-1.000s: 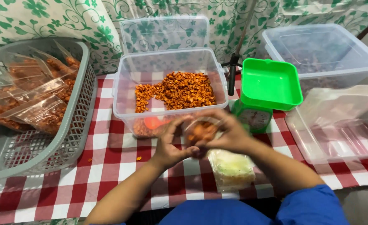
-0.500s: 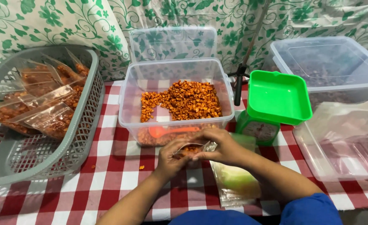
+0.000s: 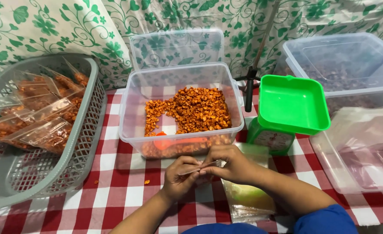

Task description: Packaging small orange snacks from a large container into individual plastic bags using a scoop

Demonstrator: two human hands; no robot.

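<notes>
A small clear plastic bag [image 3: 199, 167] sat pinched between both hands just above the desk [image 3: 126, 190], low in the middle of the view. It looked thin and see-through, its top edge drawn out in a flat strip between the fingertips; whether it held anything could not be told, as the fingers hid most of it. The left hand [image 3: 180, 177] was closed on the bag's left end, and the right hand [image 3: 230, 164] was closed on its right end, the two hands touching.

At 12 o'clock from the hands, just beside them, stood a clear tub [image 3: 133, 108] with orange snack pieces [image 3: 191, 110] and an orange scoop [image 3: 170, 141] lying at its near wall. The tub's front wall left only a narrow strip of checked cloth before the knuckles. At 5 o'clock a stack of empty bags [image 3: 248, 201] lay under the right forearm. At 2 o'clock a green scale [image 3: 293, 104] stood near, its tray rim overhanging its base. At 9 o'clock a grey basket [image 3: 85, 130] of filled packets [image 3: 40, 121] stood well apart, leaving an open stretch of desk between it and the left hand. At 3 o'clock a clear lidded box [image 3: 356, 169] lay near the desk's right edge, with another clear container [image 3: 343, 65] behind it.
</notes>
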